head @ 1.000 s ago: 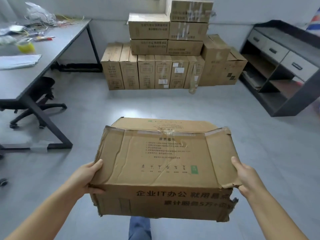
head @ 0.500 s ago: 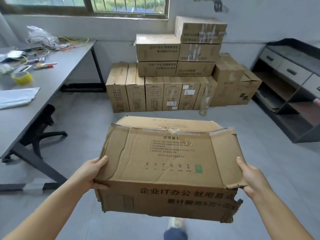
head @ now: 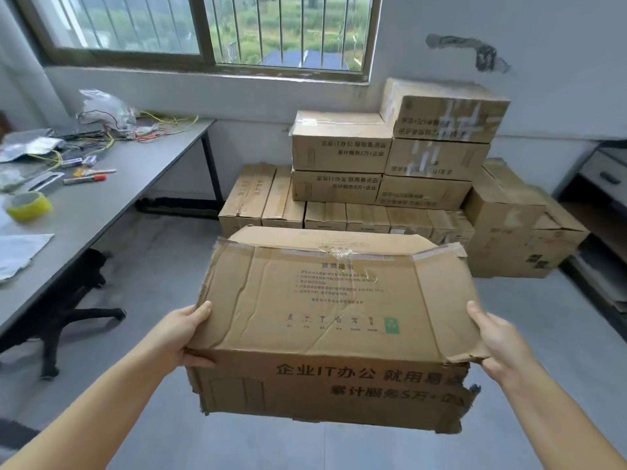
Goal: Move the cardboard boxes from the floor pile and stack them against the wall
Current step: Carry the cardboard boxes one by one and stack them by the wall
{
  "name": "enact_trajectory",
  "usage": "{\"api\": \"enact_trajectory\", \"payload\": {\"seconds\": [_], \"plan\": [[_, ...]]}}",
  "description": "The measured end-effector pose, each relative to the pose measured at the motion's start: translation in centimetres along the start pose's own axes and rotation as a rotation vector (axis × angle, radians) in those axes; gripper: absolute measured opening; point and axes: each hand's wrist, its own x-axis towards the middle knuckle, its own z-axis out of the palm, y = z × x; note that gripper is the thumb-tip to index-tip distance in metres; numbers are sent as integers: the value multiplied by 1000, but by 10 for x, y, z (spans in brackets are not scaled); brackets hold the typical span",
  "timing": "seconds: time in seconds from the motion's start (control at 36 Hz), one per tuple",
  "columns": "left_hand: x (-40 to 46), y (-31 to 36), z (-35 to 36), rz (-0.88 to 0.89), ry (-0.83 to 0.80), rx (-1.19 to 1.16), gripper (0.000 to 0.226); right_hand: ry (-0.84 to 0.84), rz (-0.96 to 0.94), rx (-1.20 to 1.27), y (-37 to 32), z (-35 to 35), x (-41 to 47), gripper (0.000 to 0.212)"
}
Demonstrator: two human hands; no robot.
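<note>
Above the grey floor (head: 559, 334), clear of it, we are carrying a worn cardboard box (head: 334, 320) level. Our left hand (head: 185, 334) is gripping its left edge, thumb lying on the top flap; our right hand (head: 497, 340) is gripping the torn right edge likewise. Ahead, the stack of boxes (head: 390, 171) is standing against the wall under the window (head: 203, 28).

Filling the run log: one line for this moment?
phase: carrying | left hand: grips box left edge | right hand: grips right edge | cardboard box: airborne | wall stack: ahead
</note>
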Motion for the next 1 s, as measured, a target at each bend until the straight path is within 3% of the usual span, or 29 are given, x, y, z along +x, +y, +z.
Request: {"api": "enact_trajectory", "payload": {"seconds": [0.25,0.36,0.67,1.0], "plan": [[119,118,36,72,26,-64,31,-31,-78,-29,-104,78,136,32],[182,176,45,141,11,-95,24,-36,-132,-5,-143,122,197,30],[353,383,60,263,-76,-156,23,-2,-285,135,-271,251,355,22],[486,544,128,311,-116,-192,22,58,-407,80,-392,328,516,21]]}}
